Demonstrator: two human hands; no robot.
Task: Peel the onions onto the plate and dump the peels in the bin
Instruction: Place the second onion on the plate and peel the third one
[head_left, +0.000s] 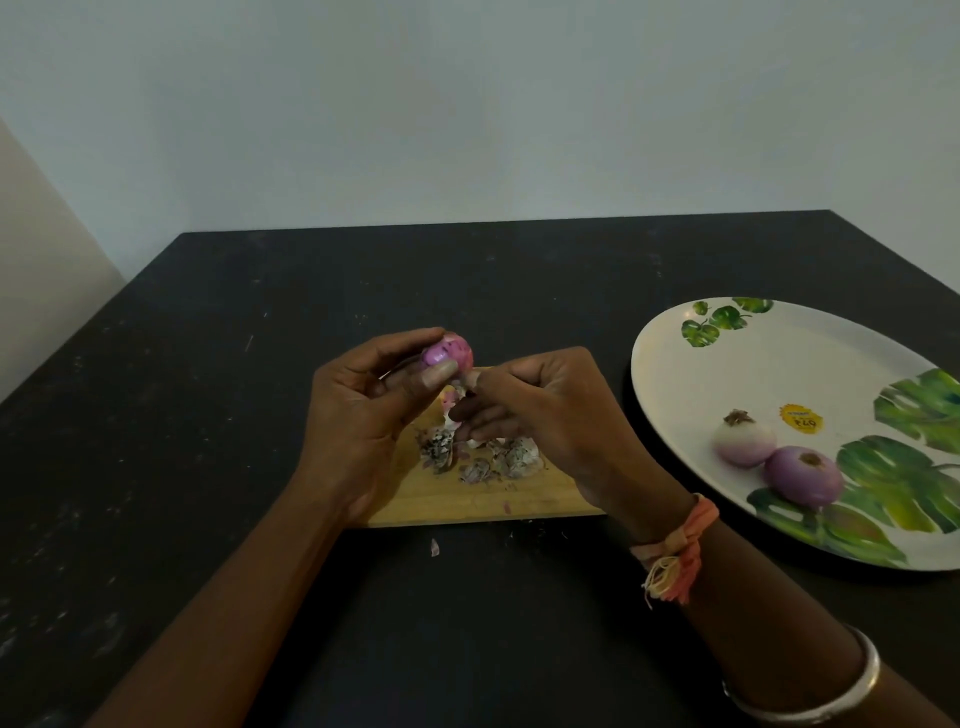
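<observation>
1. From the cutting board (467, 501), 9 o'clock: I see bare bench (208, 415), an open lane.
2. 12 o'clock: open bench up to the wall (467, 130).
3. 3 o'clock: the plate (727, 364) blocks the way; two peeled onions (744, 442) touch near its front, the rest of its face is bare.
4. Over the board, a heap of peels (488, 460), with my left hand (363, 410) gripping an onion (448, 354) and my right hand (535, 410) pinching its skin.
5. 6 o'clock: one scrap (435, 547) between my forearms.

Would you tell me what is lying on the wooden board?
Onion peels lie on the board; the left hand and right hand cover its far part, hiding anything there.
</observation>
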